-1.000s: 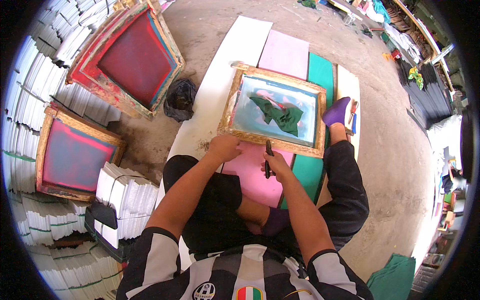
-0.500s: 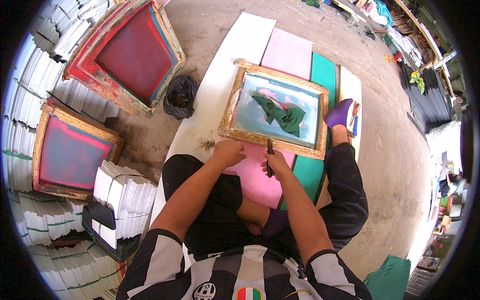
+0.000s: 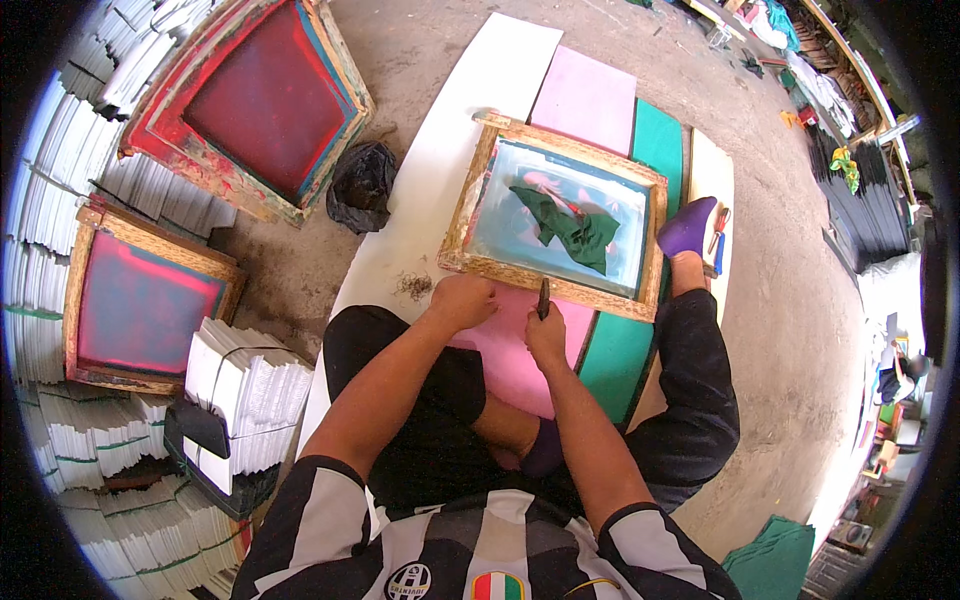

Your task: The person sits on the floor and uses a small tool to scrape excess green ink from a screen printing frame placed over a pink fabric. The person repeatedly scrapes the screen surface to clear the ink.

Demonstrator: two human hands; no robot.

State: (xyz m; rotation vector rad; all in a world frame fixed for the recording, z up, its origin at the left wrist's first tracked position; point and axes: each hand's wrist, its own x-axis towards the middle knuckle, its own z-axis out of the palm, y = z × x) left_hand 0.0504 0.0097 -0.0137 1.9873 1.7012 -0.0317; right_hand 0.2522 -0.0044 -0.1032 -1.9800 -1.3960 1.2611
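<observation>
Hands meet at the near edge of a wooden screen-printing frame (image 3: 556, 205) lying over pink (image 3: 520, 345) and green sheets (image 3: 625, 340) on the concrete floor (image 3: 780, 330). Left hand (image 3: 462, 300) is curled loosely against the frame's near rail. Right hand (image 3: 545, 335) is clenched around a dark, thin tool (image 3: 543, 296) pointing at that rail, and a crumpled green cloth (image 3: 570, 228) lies on the mesh.

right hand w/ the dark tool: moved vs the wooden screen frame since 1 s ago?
No. The right hand holds the dark tool at the near rail of the wooden screen frame, the same spot on it as before; the small picture shift looks like head motion.
</observation>
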